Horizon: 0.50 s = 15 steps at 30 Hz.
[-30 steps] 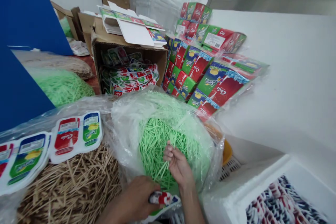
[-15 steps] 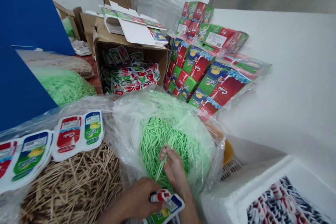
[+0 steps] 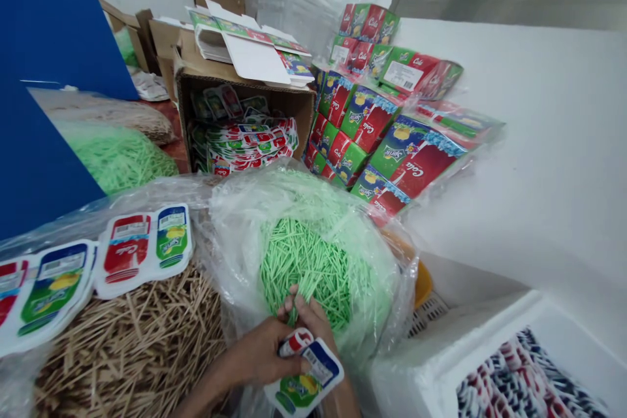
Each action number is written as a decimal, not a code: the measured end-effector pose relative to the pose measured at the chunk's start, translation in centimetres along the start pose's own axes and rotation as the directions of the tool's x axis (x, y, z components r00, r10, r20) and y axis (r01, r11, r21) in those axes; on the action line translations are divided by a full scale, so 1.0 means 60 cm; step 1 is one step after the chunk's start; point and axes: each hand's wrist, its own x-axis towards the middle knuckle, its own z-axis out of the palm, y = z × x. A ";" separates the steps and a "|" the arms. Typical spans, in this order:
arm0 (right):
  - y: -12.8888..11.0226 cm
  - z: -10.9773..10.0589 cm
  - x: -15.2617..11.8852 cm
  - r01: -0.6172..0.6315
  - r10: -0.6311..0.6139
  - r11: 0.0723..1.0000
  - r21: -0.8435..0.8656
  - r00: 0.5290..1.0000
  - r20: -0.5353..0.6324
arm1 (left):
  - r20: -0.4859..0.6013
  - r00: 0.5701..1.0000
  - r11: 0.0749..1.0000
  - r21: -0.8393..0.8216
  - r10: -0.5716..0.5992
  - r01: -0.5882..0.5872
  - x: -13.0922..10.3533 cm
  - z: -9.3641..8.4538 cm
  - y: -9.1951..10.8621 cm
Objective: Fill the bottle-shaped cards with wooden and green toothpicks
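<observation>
White wall (image 3: 539, 144) behind, wrapped cartons (image 3: 372, 117) stacked beside it. Left hand (image 3: 262, 353) gripped a white-edged packet (image 3: 304, 386) at the clear bag's (image 3: 235, 228) near edge: red-and-white part angled up, blue-green part with yellow lemon facing out. Right hand (image 3: 316, 323) pinched thin, straight, light-green sticks (image 3: 307, 286) over the bag's opening, same sticks heaped inside.

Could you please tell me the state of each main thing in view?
Left hand, closed on printed cards
Right hand, closed on green sticks
Green-stick bag, open
Brown sticks, heaped loosely
Cardboard box, open, filled with cards
Foam box, open
Printed boxes, stacked, plastic-wrapped
</observation>
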 end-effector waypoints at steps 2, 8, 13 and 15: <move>-0.004 -0.001 0.002 -0.001 0.002 1.000 -0.028 1.000 0.021 | -0.019 1.000 0.997 -0.071 -0.006 0.005 0.005 -0.001 -0.005; -0.007 -0.010 0.015 0.038 -0.035 0.998 -0.059 0.998 0.056 | -0.161 0.986 0.984 -0.176 -0.052 0.023 0.011 0.011 -0.011; 0.003 -0.022 0.018 0.052 -0.049 0.996 -0.074 0.998 0.046 | -0.218 0.976 0.970 -0.239 -0.022 -0.032 0.010 0.009 -0.005; 0.001 -0.023 0.021 0.067 -0.065 0.996 -0.052 0.997 0.032 | -0.195 0.980 0.974 -0.226 -0.027 -0.018 0.010 0.009 -0.006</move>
